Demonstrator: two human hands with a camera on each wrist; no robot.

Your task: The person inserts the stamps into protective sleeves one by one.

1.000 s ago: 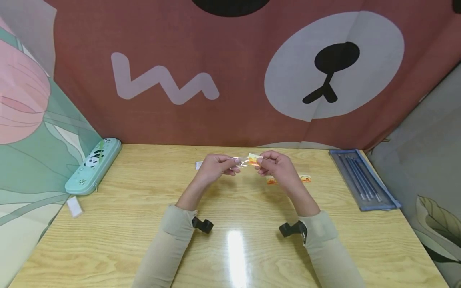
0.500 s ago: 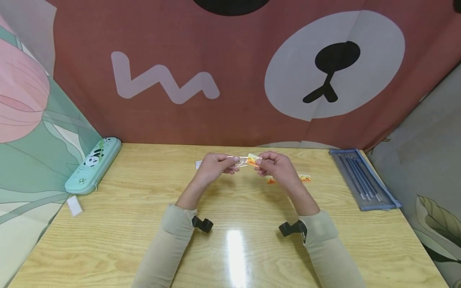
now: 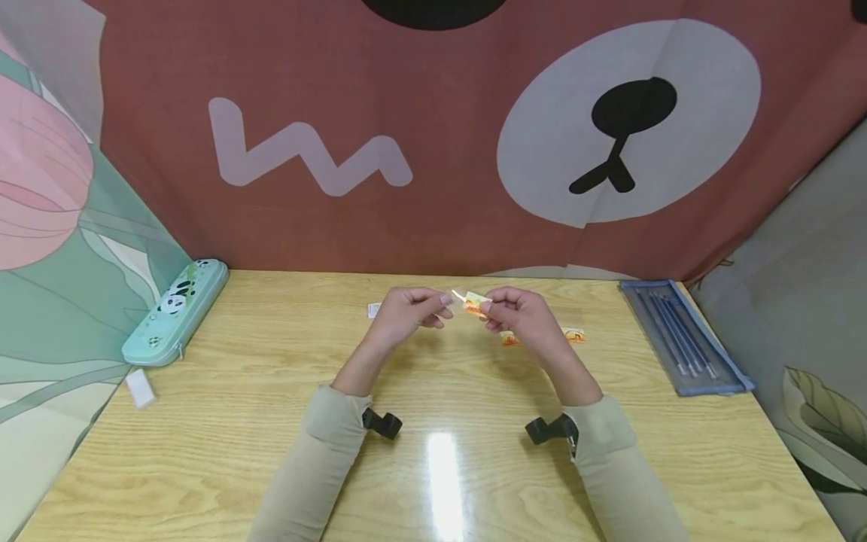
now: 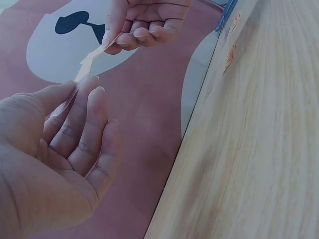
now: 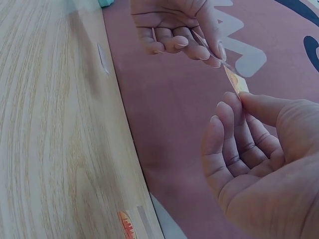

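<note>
Between the two hands, above the far part of the table, is a small flat clear plastic wrapper with an orange-and-yellow printed end [image 3: 476, 303]. My left hand [image 3: 406, 312] pinches its clear side between thumb and forefinger. The printed end is pinched by my right hand [image 3: 521, 312] in the same way. In the left wrist view the wrapper [image 4: 87, 62] looks thin and catches the light. The right wrist view shows its printed part [image 5: 237, 83] right at the right thumb tip. On the table behind the right wrist lies an orange-and-white printed strip [image 3: 574, 336], partly hidden.
A mint panda pencil case [image 3: 177, 312] lies at the far left, with a white block [image 3: 141, 389] in front of it. At the right is a blue mesh pouch [image 3: 734, 373] of pencil-like sticks. A small white piece [image 3: 373, 310] lies beside the left hand.
The wrapper's clear part, stretched wide between the hands earlier, now appears as a narrow bright sliver, and its printed end is tilted slightly. Both hands stay almost in place.
</note>
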